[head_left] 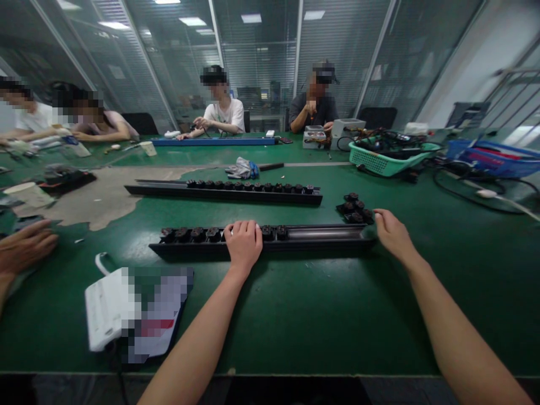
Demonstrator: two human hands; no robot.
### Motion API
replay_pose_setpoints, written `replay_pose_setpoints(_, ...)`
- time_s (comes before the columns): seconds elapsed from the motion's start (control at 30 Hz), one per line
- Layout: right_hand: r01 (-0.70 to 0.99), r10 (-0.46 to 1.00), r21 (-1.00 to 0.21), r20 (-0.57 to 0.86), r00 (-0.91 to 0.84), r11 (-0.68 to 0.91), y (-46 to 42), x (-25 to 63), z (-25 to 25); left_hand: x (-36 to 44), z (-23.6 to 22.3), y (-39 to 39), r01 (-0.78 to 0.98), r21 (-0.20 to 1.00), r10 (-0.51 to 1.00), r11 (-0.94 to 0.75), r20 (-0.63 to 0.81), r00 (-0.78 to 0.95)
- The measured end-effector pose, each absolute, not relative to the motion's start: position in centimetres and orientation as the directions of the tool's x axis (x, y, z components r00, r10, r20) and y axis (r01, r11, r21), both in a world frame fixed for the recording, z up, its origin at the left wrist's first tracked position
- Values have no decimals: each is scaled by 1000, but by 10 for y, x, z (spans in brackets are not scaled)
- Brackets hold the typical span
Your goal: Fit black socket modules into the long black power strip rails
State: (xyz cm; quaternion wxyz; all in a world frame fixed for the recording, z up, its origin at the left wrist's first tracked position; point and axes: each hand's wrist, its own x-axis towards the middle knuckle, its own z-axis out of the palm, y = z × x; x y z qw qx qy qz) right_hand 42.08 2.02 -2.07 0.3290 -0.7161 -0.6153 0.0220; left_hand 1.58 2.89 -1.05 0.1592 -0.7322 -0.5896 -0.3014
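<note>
A long black metal channel lies crosswise in front of me on the green table. Small black square modules stand in a row in its left and middle part, while its right stretch shows a bare grey inside. My left hand is over the middle of the channel, fingers curled together over its edge and hiding some modules. By the right end is my right hand, closed, its fingertips at a small cluster of black modules. What those fingers pinch is hard to make out.
Behind lies a second black channel filled with modules. Beyond it are grey-blue gloves. A green basket of cables and a blue basket stand right. Front left is a white device; another person's hand rests farther left.
</note>
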Motion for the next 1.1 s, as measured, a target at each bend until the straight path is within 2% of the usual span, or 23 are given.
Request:
replay_pose_setpoints(0.1,925,846,-368,520,120,95,19,397,-14,16,-11,29,960,125,765,-251,633,117)
replay_pose_setpoints(0.2,920,808,-275,585,-68,277,15,362,-14,16,-11,29,959,130,766,-251,633,114)
replay_pose_setpoints(0.37,784,722,-186,554,-414,593,6,299,-22,16,-11,29,958,133,769,-255,629,117)
replay_pose_setpoints(0.57,681,641,-148,524,-561,717,6,247,-5,16,-11,29,959,124,768,-257,629,125)
replay_pose_setpoints(0.63,680,656,-181,519,-548,711,11,232,0,16,-11,29,960,119,768,-252,628,124)
replay_pose_setpoints(0.8,758,755,-293,539,-372,583,27,202,-9,16,-12,29,965,109,777,-237,618,122)
replay_pose_setpoints(1.1,808,845,-386,479,-238,446,32,199,-18,17,-13,28,963,124,783,-240,612,116)
